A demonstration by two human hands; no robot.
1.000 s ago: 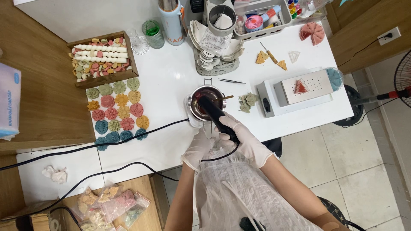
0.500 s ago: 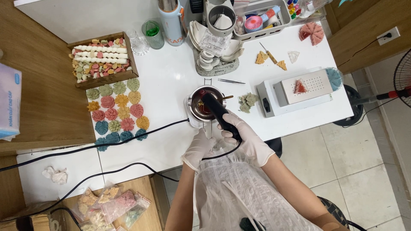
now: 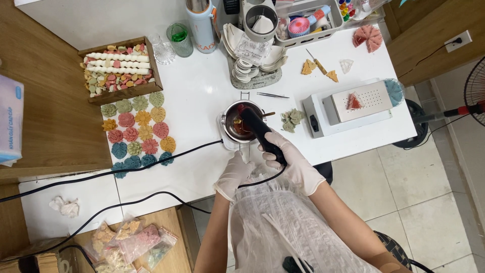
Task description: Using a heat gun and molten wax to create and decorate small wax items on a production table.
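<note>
Tissue box (image 3: 11,120): pale blue and white, at the far left edge on the wooden shelf, well apart from both hands.
Wooden tray (image 3: 151,64): back left of the white table (image 3: 202,101), packed with white twisted sticks and small coloured pieces.
Leaf shapes (image 3: 139,134): flat pieces in rust, pink, mustard, sage and teal, laid in rows in front of the tray.
Black cord (image 3: 151,156): runs across the table from the left toward the hands.
Left hand (image 3: 235,174): white-gloved, at the near table edge just before the pot, fingers curled loosely; what they pinch, if anything, I cannot tell.
Melting pot (image 3: 237,124): small round metal pot with dark reddish liquid, standing on a white base, straight ahead of both hands.
Black hand tool (image 3: 260,134): long, dark and corded, its axis slanting from the right hand up and leftward, with the tip over or in the pot; its head is hard to make out.
Right hand (image 3: 288,156): white-gloved, wrapped firmly around the tool's handle; the hand nearer the pot's right side.
Hands together: near each other but not touching.
Green-grey scraps (image 3: 292,119): just right of the pot.
Perforated white appliance (image 3: 353,103): further right, with a red triangular piece on top.
</note>
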